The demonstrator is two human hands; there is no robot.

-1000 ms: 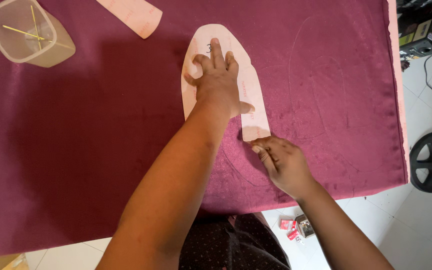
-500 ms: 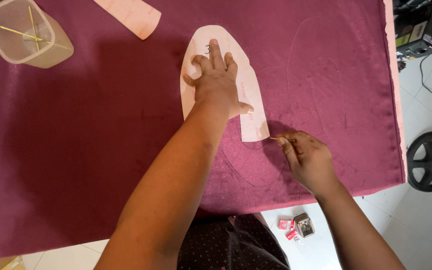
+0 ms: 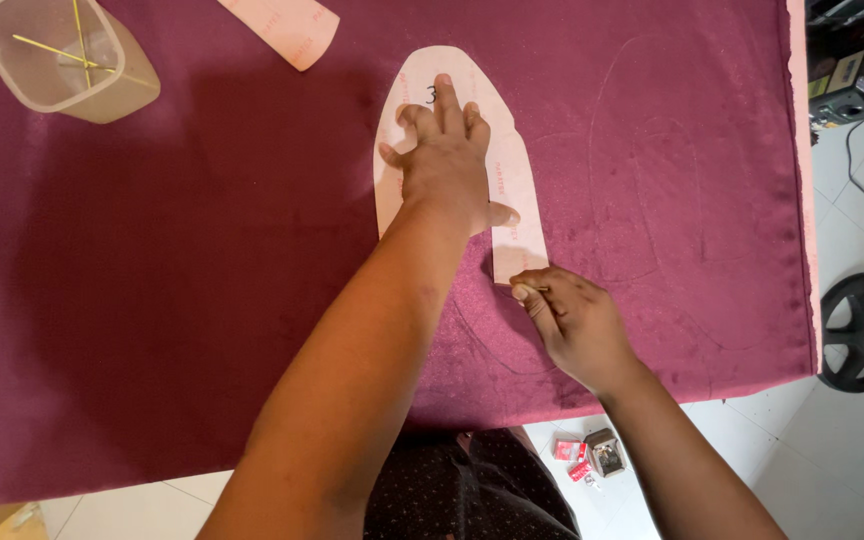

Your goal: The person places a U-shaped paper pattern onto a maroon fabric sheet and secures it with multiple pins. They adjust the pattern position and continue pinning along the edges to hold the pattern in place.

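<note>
A: Fingers?
B: Right hand [image 3: 572,325] is pinching a thin marker, too small to identify, at the lower edge of the pale template [image 3: 512,195]. Left hand [image 3: 444,165] is lying flat, fingers spread, pressing it onto the maroon fabric [image 3: 202,280].
A: Step?
B: Probably tracing the outline. Next stroke is needing the template steady.
</note>
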